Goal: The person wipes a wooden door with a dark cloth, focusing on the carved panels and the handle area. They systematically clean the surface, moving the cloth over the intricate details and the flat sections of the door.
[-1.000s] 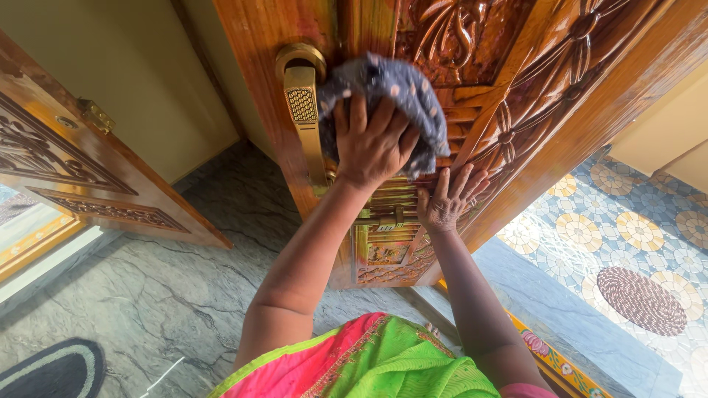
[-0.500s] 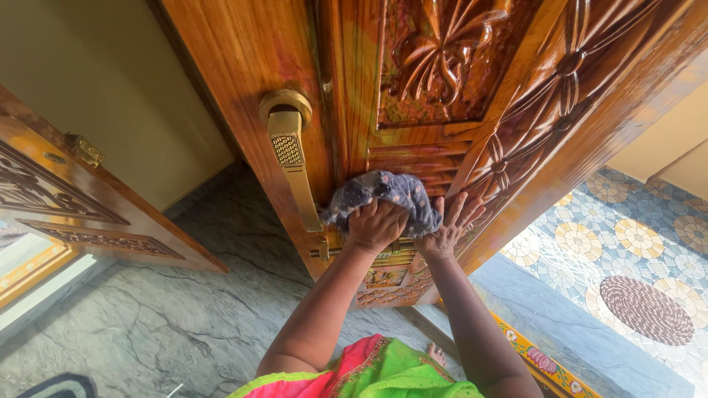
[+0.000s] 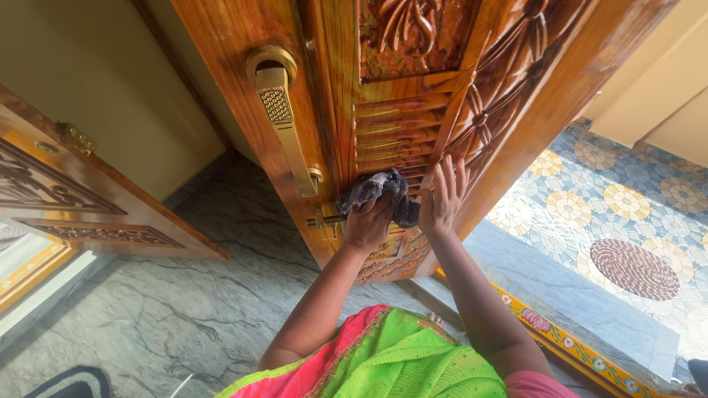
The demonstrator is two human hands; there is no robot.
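1. The left hand (image 3: 366,221) is closed around a bunched dark blue cloth (image 3: 383,193) and presses it against the carved wooden door (image 3: 339,133), low on the slatted panel and just beside the small brass latch (image 3: 324,220).
2. The right hand (image 3: 440,197) is open, fingers spread, palm flat on the door at the edge of the slats. It holds nothing, and it touches the cloth's right side or comes very close to it; I cannot tell which.
3. The cloth sits below the long brass handle (image 3: 284,118) and to its right, apart from it. Only part of the cloth shows above the knuckles, and the rest is tucked into the fist.
4. Judging by how things lie, the wiping is somewhere in its middle. The upper slats and the flat wood around the handle shine with a wet-looking gloss, which suggests they have been gone over, though polish alone could give the same gleam.
5. What seems left is the lowest part of the door: the small carved panel (image 3: 387,258) under the hands, near the floor, is partly hidden by the arms, and its state cannot be read.
6. The deep flower carving (image 3: 413,33) at the top is only partly in view, so whether it is done cannot be told.
7. Around the person lie a grey stone floor (image 3: 184,295), a second door leaf (image 3: 66,191) at the left, and a patterned tile floor with a round woven mat (image 3: 634,269) outside.
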